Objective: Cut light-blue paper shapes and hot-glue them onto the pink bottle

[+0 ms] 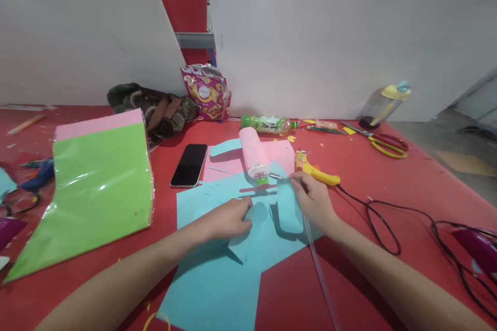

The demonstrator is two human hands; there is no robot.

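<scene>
My left hand [231, 220] is closed, its thumb and fingers on a small light-blue paper piece [240, 245]. My right hand [312, 199] pinches the upper edge of another light-blue paper piece [290, 212], which has a curved lower end. Both pieces are above a large light-blue sheet [217, 269] with an angular cut-out at its lower right. Just beyond my hands lies a bottle wrapped in pink paper [254, 150], its green cap toward me. A yellow glue gun [316, 171] lies beside my right hand. A clear glue stick or strip [320, 274] runs below that hand.
A black phone [189, 165] and green sheets in a plastic sleeve [101, 186] lie left. Behind are a snack bag [208, 90], a green-labelled bottle [267, 124] and scissors [382, 145]. The glue gun's black cord [399, 207] loops across the right side.
</scene>
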